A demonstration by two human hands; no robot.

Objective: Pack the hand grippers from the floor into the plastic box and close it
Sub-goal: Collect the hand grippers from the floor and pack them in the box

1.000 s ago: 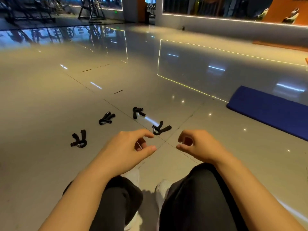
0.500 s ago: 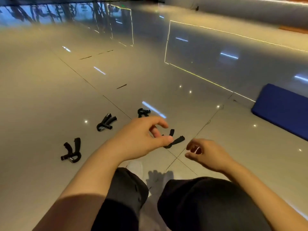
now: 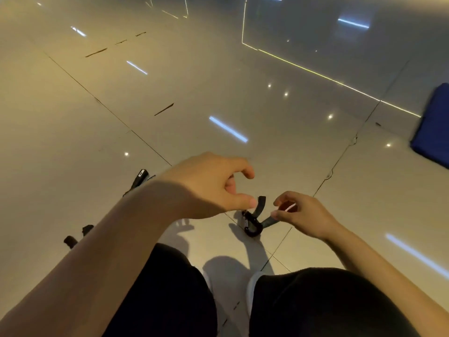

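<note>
Now both hands, left hand [image 3: 209,186] and right hand [image 3: 301,215], hover empty, fingers curled, over the black V-shaped sprung hand gripper [image 3: 254,220]; a hasty pinch could skid it across the glossy floor tiles [image 3: 218,81].

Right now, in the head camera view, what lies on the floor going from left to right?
Hand gripper mostly hidden behind the left forearm → hand gripper with a white label → hand gripper between the hands → blue mat.

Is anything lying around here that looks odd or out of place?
Black hand grippers lie scattered on the shiny floor: one between the hands, others partly hidden behind the left forearm. The box meant for them is nowhere in view.
</note>
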